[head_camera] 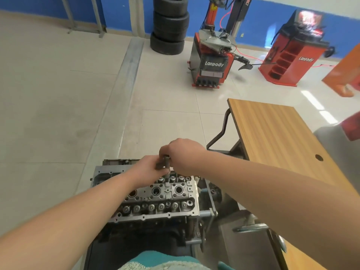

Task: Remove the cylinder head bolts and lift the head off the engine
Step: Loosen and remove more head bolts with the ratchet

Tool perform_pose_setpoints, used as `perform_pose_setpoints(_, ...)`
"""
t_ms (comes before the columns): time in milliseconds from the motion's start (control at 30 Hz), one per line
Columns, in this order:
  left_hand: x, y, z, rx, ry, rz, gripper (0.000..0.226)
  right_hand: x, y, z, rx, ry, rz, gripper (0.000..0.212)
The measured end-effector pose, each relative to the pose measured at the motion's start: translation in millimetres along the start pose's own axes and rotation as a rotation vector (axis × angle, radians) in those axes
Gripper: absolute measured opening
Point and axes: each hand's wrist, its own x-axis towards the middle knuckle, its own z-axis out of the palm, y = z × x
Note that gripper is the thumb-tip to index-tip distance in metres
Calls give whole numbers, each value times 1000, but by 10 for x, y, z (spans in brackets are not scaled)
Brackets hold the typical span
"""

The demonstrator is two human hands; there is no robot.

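Both hands, left hand (148, 166) and right hand (181, 156), are pinching a dark tool (164, 163) at twelve o'clock over the cylinder head (155, 193); slipping risks dropping it into open bores

Bright even light, glare streaks on the floor (315, 106), wide-angle edge distortion.

Pale tiled floor (58, 94) with shop things standing on it.
Stack of black tires (169, 26) by the blue wall, red tire machine (212, 59) next to it, red box machine (292, 53) further right, wooden table (276, 137) nearer, bare on top.
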Motion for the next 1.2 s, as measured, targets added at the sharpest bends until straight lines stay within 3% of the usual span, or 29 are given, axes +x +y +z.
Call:
perform_pose_setpoints(33, 4, -9, -8, 16, -12, 17, 10, -12, 9, -13, 45, -7, -7, 41)
perform_pose_setpoints(133, 39, 14, -42, 55, 20, 48, 10, -21, -33, -22, 125, 37, 76, 30)
perform_pose_setpoints(233, 72, -14, -46, -37, 49, 49, 18, 20, -69, 20, 50, 65, 202, 39)
perform_pose_setpoints(333, 85, -64, -19, -2, -57, 124, 23, -4, -70, 47, 24, 15, 153, 15)
perform_pose_setpoints(433, 123, -52, -18, 72, -25, 147, 27, -74, -44, 18, 108, -2, 55, 33)
perform_pose_setpoints(533, 160, -12, -29, 36, 26, 136, 37, -77, -75, 32, 120, 84, 147, 40)
perform_pose_setpoints(633, 156, -23, 19, 11, -61, 126, 43, -28, -130, 79, 17, 43, 244, 23)
perform_pose_setpoints(767, 158, -112, 48, -16, -79, 105, 13, -48, -158, 65, 86, 22, 159, 29)
perform_pose_setpoints(867, 183, -158, 18, -29, 1, 102, 5, -111, -180, 60, 170, 91, 105, 28)
perform_pose_setpoints(1000, 168, -133, 12, -59, 50, 130, 22, -70, -231, 68, 24, 102, 336, 37)
perform_pose_setpoints(1067, 171, -156, 46, -81, 5, 140, 18, -72, -229, 46, -5, 67, 300, 17)
perform_pose_setpoints(1200, 143, -149, 22, -41, -49, 128, 6, -136, -146, -8, 232, 30, 138, 28)
